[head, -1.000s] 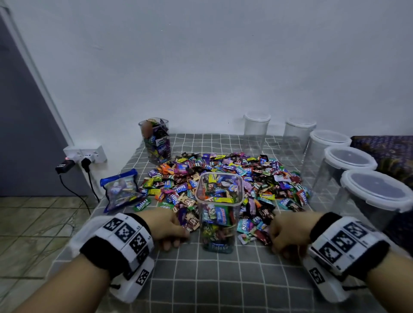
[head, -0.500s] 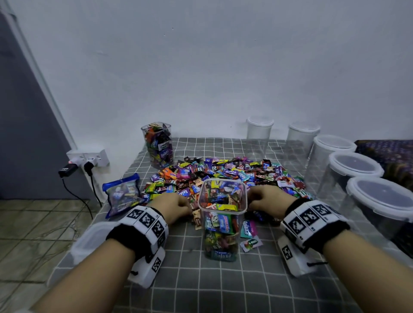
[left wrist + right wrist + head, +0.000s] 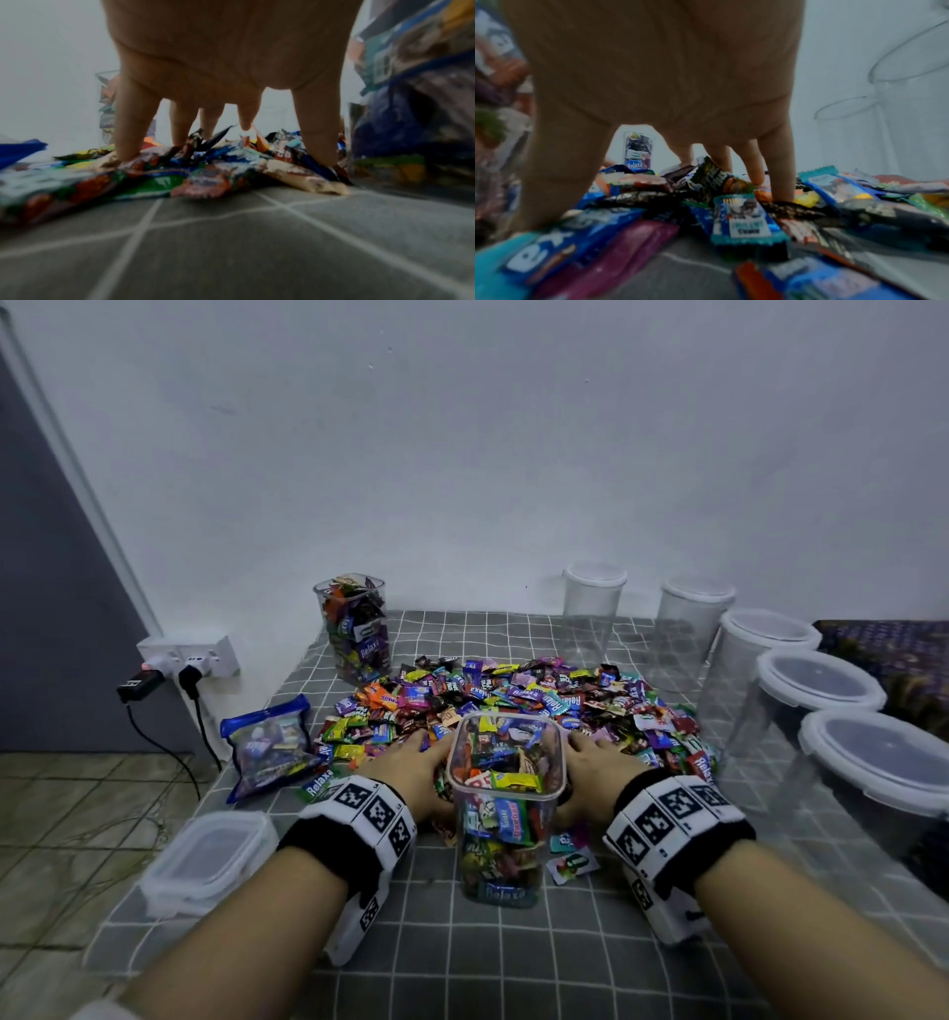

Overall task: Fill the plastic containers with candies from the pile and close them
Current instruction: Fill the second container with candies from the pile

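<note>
Bare fingers (image 3: 128, 130) of the left hand (image 3: 411, 762) stand spread and nearly straight, tips pressed down into the candy pile (image 3: 513, 695); the right hand (image 3: 601, 757) does the same, its fingers (image 3: 780, 172) splayed among wrappers, neither hand curled round anything. Between the two hands, touching or just beside both, stands the open container (image 3: 506, 803), clear plastic, upright, lidless, packed with candies almost to its rim. The pile spreads from the hands toward 12 o'clock across the grey checked cloth (image 3: 462, 958). At 5 o'clock of the open container, a few loose candies (image 3: 570, 857) lie apart from the heap. At 8 o'clock, near the table edge, rests a clear lid (image 3: 205, 860). At 10 o'clock lies a blue candy bag (image 3: 267, 747), and beyond it, at 11 o'clock, a second filled container (image 3: 354, 629) stands lidless. From 1 to 3 o'clock a row of lidded empty containers (image 3: 816, 706) curves along the right side. A wall socket (image 3: 195, 654) with plugs sits far left.
</note>
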{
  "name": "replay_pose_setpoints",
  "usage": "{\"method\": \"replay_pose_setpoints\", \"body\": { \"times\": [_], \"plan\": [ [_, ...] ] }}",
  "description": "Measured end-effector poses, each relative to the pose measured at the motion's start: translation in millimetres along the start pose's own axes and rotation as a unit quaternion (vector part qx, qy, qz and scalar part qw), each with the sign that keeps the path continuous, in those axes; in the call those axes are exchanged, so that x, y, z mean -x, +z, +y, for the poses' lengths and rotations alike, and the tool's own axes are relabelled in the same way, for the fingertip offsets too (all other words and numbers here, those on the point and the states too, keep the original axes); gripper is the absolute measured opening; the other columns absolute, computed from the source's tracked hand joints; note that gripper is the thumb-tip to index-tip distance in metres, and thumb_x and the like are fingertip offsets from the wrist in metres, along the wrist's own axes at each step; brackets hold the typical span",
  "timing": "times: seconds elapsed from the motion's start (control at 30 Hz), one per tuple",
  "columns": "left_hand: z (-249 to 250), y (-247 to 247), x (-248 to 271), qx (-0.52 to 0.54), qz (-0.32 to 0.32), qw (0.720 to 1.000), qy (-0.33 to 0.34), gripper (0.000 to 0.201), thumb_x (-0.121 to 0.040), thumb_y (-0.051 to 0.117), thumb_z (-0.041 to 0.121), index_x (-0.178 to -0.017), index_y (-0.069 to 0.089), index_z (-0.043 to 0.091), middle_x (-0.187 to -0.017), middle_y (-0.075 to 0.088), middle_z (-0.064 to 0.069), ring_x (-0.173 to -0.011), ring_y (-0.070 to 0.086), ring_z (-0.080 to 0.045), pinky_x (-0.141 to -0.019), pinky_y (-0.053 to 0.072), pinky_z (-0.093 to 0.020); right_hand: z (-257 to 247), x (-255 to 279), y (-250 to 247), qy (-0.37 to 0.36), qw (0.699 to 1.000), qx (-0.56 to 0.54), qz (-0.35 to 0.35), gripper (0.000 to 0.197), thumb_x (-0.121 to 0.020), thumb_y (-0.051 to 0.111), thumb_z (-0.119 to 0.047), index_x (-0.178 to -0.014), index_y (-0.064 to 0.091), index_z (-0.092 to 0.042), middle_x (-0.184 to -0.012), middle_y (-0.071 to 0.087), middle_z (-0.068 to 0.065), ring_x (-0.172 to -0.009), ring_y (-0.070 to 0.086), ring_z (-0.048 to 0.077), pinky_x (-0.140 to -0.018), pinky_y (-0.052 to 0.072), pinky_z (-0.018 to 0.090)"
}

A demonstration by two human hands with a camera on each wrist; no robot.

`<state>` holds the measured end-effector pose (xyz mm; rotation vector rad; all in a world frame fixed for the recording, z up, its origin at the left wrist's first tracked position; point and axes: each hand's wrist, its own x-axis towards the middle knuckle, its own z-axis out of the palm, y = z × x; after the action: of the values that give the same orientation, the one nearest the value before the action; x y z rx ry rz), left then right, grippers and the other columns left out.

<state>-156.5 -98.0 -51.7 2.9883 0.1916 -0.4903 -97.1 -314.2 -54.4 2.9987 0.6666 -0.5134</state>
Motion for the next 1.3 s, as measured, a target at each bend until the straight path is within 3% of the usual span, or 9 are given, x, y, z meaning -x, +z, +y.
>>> {"method": "replay_pose_setpoints", "body": {
  "times": [0.1,0.2,0.33,0.47,0.6,0.9,1.03,1.2,1.3],
  "plan": [
    [5.0,-5.2,10.4,-0.018,0.004,1.0,0.02,0.071,-0.084,0.053,0.057,-0.144,0.017,0.046,-0.156,0.02,-0.002,-0.134,0.036,-0.028,-0.104,0.039,-0.046,1.3,-4.1,2.7,-0.01,1.0,0.015,0.014,0.103,-0.071,0.069,-0.06,-0.149,0.007,-0.034,-0.151,0.022,0.004,-0.135,0.028,0.033,-0.106,0.037,0.047],
    [15.4,-14.7,24.4,-0.039,0.011,0.999,0.013,0.044,-0.091,0.051,0.046,-0.132,0.043,0.033,-0.136,0.049,-0.006,-0.119,0.051,-0.027,-0.095,0.046,-0.036,0.8,-7.2,5.5,-0.03,0.999,0.011,0.027,0.093,-0.072,0.067,-0.059,-0.147,0.016,-0.038,-0.147,0.031,0.003,-0.129,0.042,0.027,-0.1,0.044,0.042],
    [22.6,-21.1,34.8,-0.052,0.028,0.998,0.008,0.033,-0.095,0.045,0.039,-0.127,0.052,0.034,-0.122,0.06,-0.003,-0.109,0.057,-0.023,-0.086,0.047,-0.031,-6.3,-7.6,5.1,-0.042,0.998,0.016,0.039,0.069,-0.077,0.064,-0.056,-0.138,0.035,-0.041,-0.137,0.043,0.002,-0.119,0.052,0.024,-0.095,0.048,0.039],
    [26.4,-22.4,37.7,-0.037,0.048,0.998,-0.028,0.013,-0.096,0.045,0.03,-0.094,0.056,0.024,-0.113,0.063,-0.006,-0.105,0.058,-0.026,-0.085,0.046,-0.031,-10.4,-5.0,0.4,-0.044,0.997,0.007,0.06,0.038,-0.085,0.059,-0.042,-0.122,0.054,-0.034,-0.121,0.057,0.002,-0.106,0.058,0.021,-0.089,0.049,0.031],
    [26.3,-22.5,37.9,-0.032,0.065,0.997,-0.024,0.014,-0.096,0.044,0.025,-0.094,0.057,0.024,-0.11,0.064,-0.007,-0.103,0.059,-0.027,-0.083,0.047,-0.033,-10.5,1.0,-5.5,-0.045,0.996,-0.004,0.082,0.025,-0.092,0.053,-0.027,-0.116,0.06,-0.024,-0.115,0.062,0.003,-0.104,0.058,0.021,-0.086,0.047,0.029],
    [22.3,-19.9,30.3,0.005,0.094,0.995,-0.032,0.024,-0.096,0.042,0.016,-0.105,0.065,0.013,-0.11,0.065,-0.01,-0.104,0.059,-0.028,-0.081,0.047,-0.032,-12.9,8.6,-10.2,-0.033,0.993,-0.038,0.108,0.023,-0.093,0.049,-0.016,-0.11,0.063,-0.014,-0.113,0.065,0.008,-0.103,0.059,0.024,-0.083,0.046,0.029],
    [17.8,-17.5,27.2,0.025,0.128,0.991,-0.031,0.026,-0.095,0.044,0.021,-0.11,0.065,0.021,-0.109,0.066,-0.007,-0.103,0.06,-0.026,-0.083,0.048,-0.031,-9.5,9.2,-10.5,-0.019,0.989,-0.056,0.132,0.02,-0.093,0.051,-0.022,-0.108,0.062,-0.014,-0.111,0.064,0.007,-0.103,0.058,0.025,-0.082,0.045,0.029],
    [11.8,-11.4,22.6,0.08,0.185,0.979,-0.021,0.024,-0.093,0.051,0.026,-0.11,0.067,0.029,-0.105,0.069,-0.003,-0.1,0.062,-0.026,-0.083,0.05,-0.032,-7.9,11.3,-11.2,-0.01,0.979,-0.087,0.185,0.019,-0.092,0.052,-0.025,-0.104,0.061,-0.014,-0.104,0.065,0.007,-0.096,0.059,0.026,-0.069,0.037,0.027],
    [9.1,-10.0,22.9,0.116,0.225,0.967,-0.011,0.022,-0.092,0.054,0.028,-0.108,0.069,0.028,-0.102,0.071,-0.001,-0.094,0.063,-0.024,-0.081,0.051,-0.032,-5.6,13.7,-11.4,-0.012,0.966,-0.129,0.226,0.022,-0.091,0.055,-0.029,-0.107,0.062,-0.017,-0.104,0.066,0.002,-0.094,0.059,0.022,-0.072,0.04,0.027]
  ]
}}
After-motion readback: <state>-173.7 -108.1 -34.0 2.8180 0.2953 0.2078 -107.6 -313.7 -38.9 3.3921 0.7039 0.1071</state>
